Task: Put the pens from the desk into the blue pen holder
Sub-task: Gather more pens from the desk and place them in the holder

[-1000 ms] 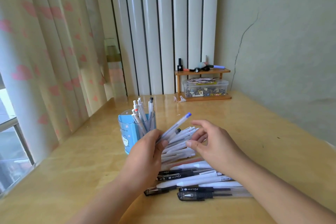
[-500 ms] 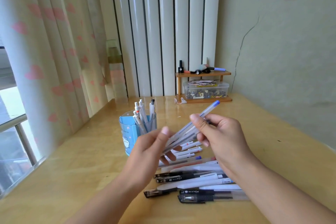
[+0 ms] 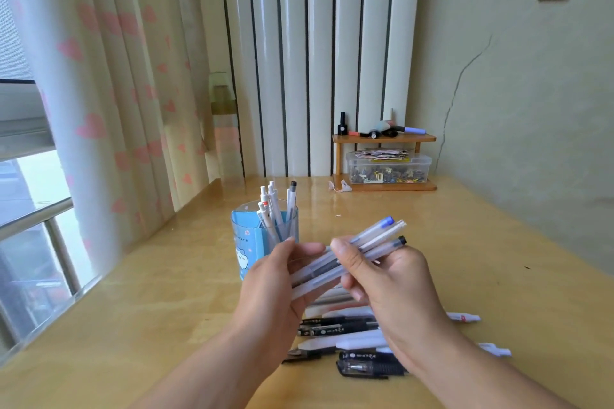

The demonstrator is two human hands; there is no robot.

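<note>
- Your left hand (image 3: 272,295) grips the lower ends of a bunch of pens (image 3: 349,259); fingers (image 3: 309,247) curled round them from the left, thumb side up.
- Your right hand (image 3: 395,285) holds the same bunch further up; thumb (image 3: 345,257) pressed on top of the barrels, the other fingers curled underneath.
- The bunch is tilted, tips pointing up and to the right, held above the surface (image 3: 166,309), not touching it.
- Three ends stick out past your right hand: a blue cap (image 3: 387,221), a white end (image 3: 400,225), a black tip (image 3: 402,240).
- Exact number of pens in the bunch: can't tell, hands cover part of it.
- The blue pen holder (image 3: 247,242) stands upright on the surface just beyond and left of your left hand; near the bunch, whether touching can't tell.
- The holder already has several white pens (image 3: 270,206) standing in it, leaning, plus one with a dark top (image 3: 291,199).
- A pile of loose pens (image 3: 339,329) lies on the surface below your hands, black ones and white ones, roughly side by side, partly hidden by your right wrist.
- Two white pen ends (image 3: 465,317) show to the right of your right forearm.
- At the far end: a small wooden shelf (image 3: 385,138) with bits on top and a clear plastic box (image 3: 388,168) under it.
- A curtain with pink hearts (image 3: 99,93) hangs at left by the window.
</note>
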